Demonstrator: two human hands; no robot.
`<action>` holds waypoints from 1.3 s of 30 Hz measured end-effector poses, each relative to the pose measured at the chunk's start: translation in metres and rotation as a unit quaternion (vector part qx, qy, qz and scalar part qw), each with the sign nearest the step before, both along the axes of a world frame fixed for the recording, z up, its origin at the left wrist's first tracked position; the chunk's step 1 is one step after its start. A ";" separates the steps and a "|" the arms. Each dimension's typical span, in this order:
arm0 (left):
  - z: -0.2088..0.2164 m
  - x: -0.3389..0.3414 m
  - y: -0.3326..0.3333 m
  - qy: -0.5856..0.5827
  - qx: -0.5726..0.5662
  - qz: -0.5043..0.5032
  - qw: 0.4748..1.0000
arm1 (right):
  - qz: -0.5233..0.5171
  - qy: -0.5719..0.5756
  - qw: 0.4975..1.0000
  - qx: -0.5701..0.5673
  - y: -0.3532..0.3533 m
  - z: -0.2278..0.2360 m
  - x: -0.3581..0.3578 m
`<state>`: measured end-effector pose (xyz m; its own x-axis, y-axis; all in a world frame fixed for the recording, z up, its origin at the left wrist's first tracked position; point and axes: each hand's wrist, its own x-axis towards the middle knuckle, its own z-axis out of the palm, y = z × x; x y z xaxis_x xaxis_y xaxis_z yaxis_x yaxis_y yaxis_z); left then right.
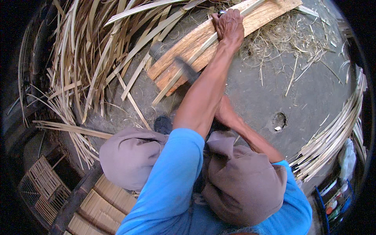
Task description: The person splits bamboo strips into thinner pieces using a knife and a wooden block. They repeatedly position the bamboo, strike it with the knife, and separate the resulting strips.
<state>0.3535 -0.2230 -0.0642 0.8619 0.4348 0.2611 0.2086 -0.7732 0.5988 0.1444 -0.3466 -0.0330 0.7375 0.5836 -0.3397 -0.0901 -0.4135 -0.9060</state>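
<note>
A long pale strip of split bamboo or cane (203, 47) lies lengthwise along a worn wooden board (256, 25) on the floor. Near the board's upper part, my left hand (230, 24) is closed over the strip, its knuckles upward. A small dark, shiny piece shows by its thumb, too little to name. My right arm passes beneath the left forearm, and my right hand (222, 111) is largely hidden there. From behind that forearm a dark, motion-blurred knife blade (185, 69) sticks out across the strip, in line with the right hand; its handle is hidden.
Loose strips (92, 51) are heaped at the left. Fine shavings (280, 39) litter the floor right of the board. A bundle of strips (333, 141) lies at the right, with a blue-edged crate (335, 203) below. The floor has a small hole (279, 121). A slatted bamboo seat (103, 203) stands lower left.
</note>
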 end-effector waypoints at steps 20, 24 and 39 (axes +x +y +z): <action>-0.001 -0.005 0.017 -0.053 -0.057 -0.051 0.996 | -0.086 0.092 0.991 -0.035 0.005 0.020 0.014; 0.007 0.004 0.007 0.032 -0.055 -0.122 0.990 | -0.111 0.118 0.985 -0.054 -0.019 0.005 0.030; 0.002 0.006 0.007 0.010 -0.103 -0.091 0.990 | 0.103 0.034 0.994 -0.034 -0.001 -0.008 -0.029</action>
<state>0.3598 -0.2162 -0.0625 0.9352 0.3129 0.1655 0.0897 -0.6617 0.7444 0.1151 -0.3479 -0.0415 0.5793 0.6937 -0.4280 -0.0573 -0.4891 -0.8703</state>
